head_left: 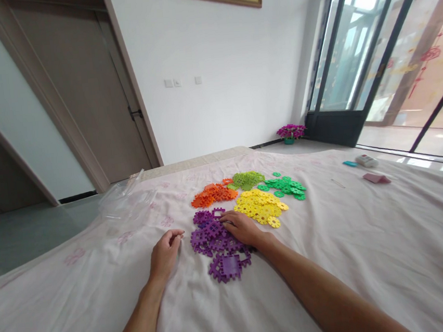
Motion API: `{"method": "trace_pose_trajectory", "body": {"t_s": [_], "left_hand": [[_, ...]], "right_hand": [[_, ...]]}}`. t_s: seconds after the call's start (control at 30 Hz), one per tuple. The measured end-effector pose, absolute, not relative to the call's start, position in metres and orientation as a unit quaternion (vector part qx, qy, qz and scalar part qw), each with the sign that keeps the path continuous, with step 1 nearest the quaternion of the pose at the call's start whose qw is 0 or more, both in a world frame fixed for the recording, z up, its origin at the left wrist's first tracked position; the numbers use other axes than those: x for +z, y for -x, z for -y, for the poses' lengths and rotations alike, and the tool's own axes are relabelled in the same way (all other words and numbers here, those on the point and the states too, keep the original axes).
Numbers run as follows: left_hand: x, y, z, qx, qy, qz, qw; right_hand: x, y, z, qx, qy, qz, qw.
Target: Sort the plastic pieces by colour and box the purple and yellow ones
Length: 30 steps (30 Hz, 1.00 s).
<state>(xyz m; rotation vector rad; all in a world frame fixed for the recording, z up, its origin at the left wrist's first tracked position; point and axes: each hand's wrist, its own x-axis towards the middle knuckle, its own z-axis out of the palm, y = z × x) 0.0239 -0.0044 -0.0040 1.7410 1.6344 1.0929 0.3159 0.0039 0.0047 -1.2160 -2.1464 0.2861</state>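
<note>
My right hand (241, 226) lies over the right side of a pile of purple plastic interlocking building pieces (210, 237), its bent fingers closed on a purple piece among them. The pieces are flat with notched edges, some square with open middles; part of the pile is hidden under the hand. Left of the pile, my left hand (166, 252) rests on the cloth with its fingers pressed together; whether anything is in them is hidden. Close beyond my right hand sits a heap of yellow flower-shaped discs (259, 207).
Farther back lie piles of orange pieces (213, 194), light green pieces (248, 179) and green discs (287, 186). Clear plastic bags (125, 199) lie at the left edge of the wrinkled pale cloth (332, 259). Toward the right are a pink item (377, 178) and a whitish bundle (365, 161).
</note>
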Motion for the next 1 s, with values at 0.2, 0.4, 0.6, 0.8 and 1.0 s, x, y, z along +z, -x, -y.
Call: {"method": "trace_pose_trajectory", "body": {"t_s": [0.2, 0.4, 0.6, 0.8, 1.0], "left_hand": [[0.0012, -0.0253, 0.0073, 0.390, -0.643, -0.610, 0.249], [0.0006, -0.0249, 0.0070, 0.390, -0.644, -0.607, 0.255], [0.0003, -0.0248, 0.0080, 0.386, -0.648, -0.611, 0.241], [0.0028, -0.0256, 0.0096, 0.382, -0.649, -0.616, 0.234], [0.0030, -0.0255, 0.0095, 0.374, -0.653, -0.615, 0.235]], "right_hand": [[0.0057, -0.3153, -0.0033, 0.109, 0.463, 0.818, 0.324], [0.0047, -0.3157, -0.0042, 0.108, 0.463, 0.818, 0.323], [0.0074, -0.3152, -0.0026, 0.108, 0.467, 0.818, 0.317], [0.0070, -0.3150, -0.0028, 0.110, 0.465, 0.819, 0.319], [0.0069, -0.3152, -0.0031, 0.111, 0.466, 0.818, 0.318]]}}
